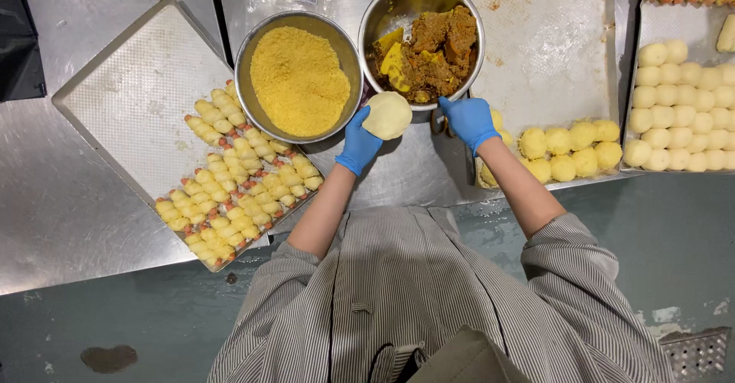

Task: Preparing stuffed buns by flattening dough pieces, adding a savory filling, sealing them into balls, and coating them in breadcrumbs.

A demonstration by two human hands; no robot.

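Steel table (pixel 69 199) runs under everything, grey and bare along its left side. On it, left of the person, a perforated baking tray (pixel 130 99) lies at an angle, its lower half packed with rows of small dough-wrapped sausages (pixel 237 176). To the right sits a second tray (pixel 551 38), flour-dusted, with a cluster of yellow dough balls (pixel 570 149) at its near edge; a third tray (pixel 651 31) further right carries paler dough balls (pixel 681 107) in rows. Between the trays stand two metal bowls side by side: the left bowl (pixel 246 46) holds yellow crumbs, the right bowl (pixel 383 15) a brown filling with yellow pieces.

Just below the bowls' near rims, the left hand (pixel 357 144), in a blue glove, cups a flattened round of pale dough (pixel 388 115); the grip is curled around its lower left edge, fingers beneath it. The right hand (pixel 468 121), also gloved in blue, is just beside the dough round to its right, at the filling bowl's rim, fingers bent; whether it holds anything cannot be told.
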